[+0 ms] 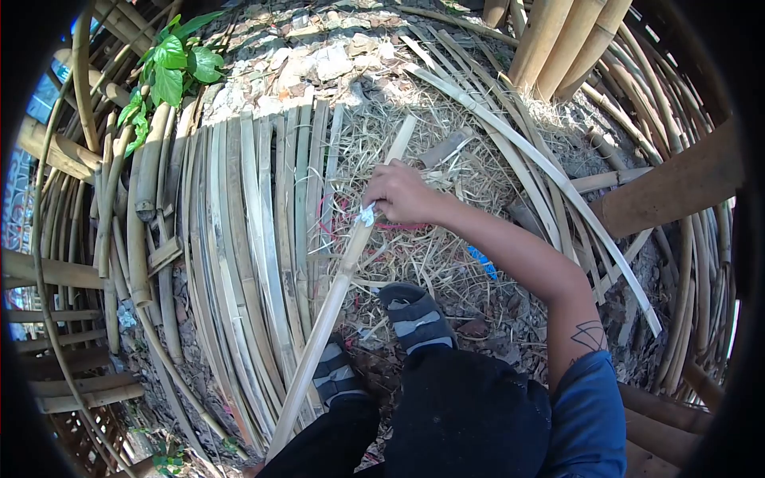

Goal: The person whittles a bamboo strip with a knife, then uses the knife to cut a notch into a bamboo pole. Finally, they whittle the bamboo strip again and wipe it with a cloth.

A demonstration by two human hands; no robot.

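Observation:
My right hand point(402, 193) is closed round a long, pale split bamboo strip point(331, 307), with a crumpled white scrap point(366, 215) pinched against it. The strip slants from the upper middle down to the lower left, passing beside my left shoe point(339, 374). At the bottom edge, near the strip's lower end, a sliver of skin may be my left hand point(253, 470); its fingers are hidden. Just beyond my right hand lies a short, thick brown piece point(446, 149), of wood or bamboo, on the shavings.
Many split bamboo strips point(259, 207) lie side by side to the left. More strips point(550, 183) fan out at right. Shavings point(430, 247) cover the ground, with a blue scrap point(483, 261) on them. Thick bamboo poles point(558, 48) stand behind; a leafy plant point(169, 64) grows upper left.

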